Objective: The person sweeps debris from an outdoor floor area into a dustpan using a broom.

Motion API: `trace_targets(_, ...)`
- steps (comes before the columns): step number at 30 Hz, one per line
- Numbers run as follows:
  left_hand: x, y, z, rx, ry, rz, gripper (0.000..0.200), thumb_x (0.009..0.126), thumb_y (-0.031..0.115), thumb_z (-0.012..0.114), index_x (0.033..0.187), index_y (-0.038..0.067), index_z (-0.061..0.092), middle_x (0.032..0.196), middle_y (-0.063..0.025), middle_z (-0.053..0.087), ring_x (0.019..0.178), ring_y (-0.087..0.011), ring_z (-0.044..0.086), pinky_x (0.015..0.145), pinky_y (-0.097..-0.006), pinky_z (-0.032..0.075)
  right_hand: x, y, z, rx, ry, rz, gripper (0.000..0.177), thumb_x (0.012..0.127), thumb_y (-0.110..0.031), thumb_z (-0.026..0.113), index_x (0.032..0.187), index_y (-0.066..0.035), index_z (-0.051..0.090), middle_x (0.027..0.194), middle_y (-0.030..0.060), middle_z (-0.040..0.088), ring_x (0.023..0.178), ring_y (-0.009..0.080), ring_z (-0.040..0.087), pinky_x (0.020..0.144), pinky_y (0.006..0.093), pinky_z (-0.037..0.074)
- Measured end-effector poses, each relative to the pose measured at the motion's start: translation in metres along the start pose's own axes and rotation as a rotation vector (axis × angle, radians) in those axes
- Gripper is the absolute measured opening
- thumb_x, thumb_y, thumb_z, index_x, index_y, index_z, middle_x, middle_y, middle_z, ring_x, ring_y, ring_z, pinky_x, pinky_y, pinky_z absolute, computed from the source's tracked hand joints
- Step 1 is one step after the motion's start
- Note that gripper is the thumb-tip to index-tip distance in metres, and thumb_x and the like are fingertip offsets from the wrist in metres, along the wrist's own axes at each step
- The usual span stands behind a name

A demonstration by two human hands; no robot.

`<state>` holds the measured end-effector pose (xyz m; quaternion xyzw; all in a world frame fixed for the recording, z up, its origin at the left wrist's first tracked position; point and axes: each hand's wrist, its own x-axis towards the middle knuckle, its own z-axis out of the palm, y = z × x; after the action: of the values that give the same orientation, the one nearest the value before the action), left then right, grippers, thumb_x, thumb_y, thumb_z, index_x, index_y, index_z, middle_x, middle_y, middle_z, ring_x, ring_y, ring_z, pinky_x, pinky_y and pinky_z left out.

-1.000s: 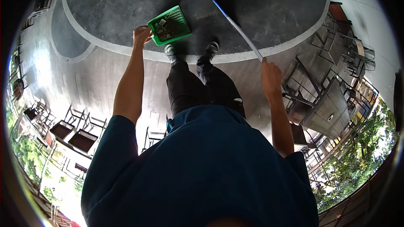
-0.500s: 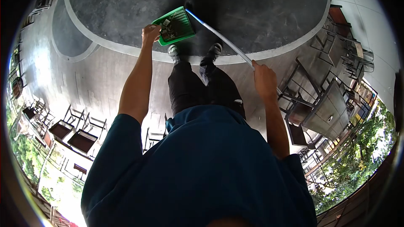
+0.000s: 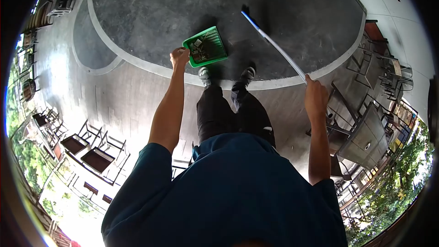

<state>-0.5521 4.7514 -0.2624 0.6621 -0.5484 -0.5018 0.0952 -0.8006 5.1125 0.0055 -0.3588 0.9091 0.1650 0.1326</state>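
My left hand is closed on the near-left edge of a green dustpan. Small pale and brown bits of litter lie inside the pan, which is low over the dark floor in front of my shoes. Farther right, my right hand wraps round the end of a long broom handle, silver-grey with a blue lower part. The handle slants away to a small dark broom head, which is apart from the pan and hard to make out.
A pale curved band borders the dark floor. Tables and chairs stand at the right, including a grey tabletop. More chairs are at the lower left. A white wall rises at the upper right.
The broom head has swung right and away from the dustpan's edge, with my right hand moving outward. My left hand still holds the dustpan, and the whole view has shifted a little.
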Motion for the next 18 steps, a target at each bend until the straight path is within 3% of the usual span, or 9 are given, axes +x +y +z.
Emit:
trace_targets(2,-0.007,0.012,-0.010,0.011,0.025,-0.012,0.031,0.063,0.022,0.065,0.089,0.006,0.069,0.073,-0.0108,0.067,0.064,-0.0194,0.065,0.062,-0.0313,0.053,0.010,-0.017,0.013,0.003,0.013,-0.014,0.033,0.083,-0.006,0.055,0.115,-0.003,0.056,0.082,0.0178,0.062,0.077,0.0311,0.063,0.066,0.0382,0.050)
trace_targets(5,-0.014,0.024,-0.017,0.008,0.008,-0.017,0.026,0.067,0.013,0.065,0.091,0.002,0.067,0.073,-0.0073,0.062,0.057,-0.0137,0.060,0.052,-0.0258,0.053,0.014,-0.033,0.035,-0.009,0.022,-0.043,0.029,0.084,-0.005,0.052,0.111,0.003,0.056,0.081,0.0184,0.062,0.074,0.0285,0.063,0.067,0.0349,0.051)
trace_targets(9,0.003,0.006,-0.009,0.013,0.035,0.023,0.032,0.062,0.021,0.065,0.089,0.005,0.069,0.073,-0.0136,0.067,0.068,-0.0218,0.066,0.065,-0.0321,0.053,0.002,-0.046,0.055,-0.072,-0.033,-0.075,0.030,0.083,-0.006,0.052,0.112,0.002,0.055,0.082,0.0169,0.062,0.074,0.0277,0.063,0.065,0.0345,0.051)
trace_targets(18,0.000,0.029,-0.007,0.040,-0.055,0.002,0.032,0.062,0.021,0.065,0.088,0.003,0.069,0.071,-0.0142,0.066,0.066,-0.0218,0.066,0.065,-0.0319,0.052,-0.034,-0.086,0.053,0.160,-0.144,-0.054,0.036,0.083,-0.008,0.055,0.119,-0.006,0.054,0.081,0.0157,0.061,0.075,0.0305,0.063,0.067,0.0390,0.051)
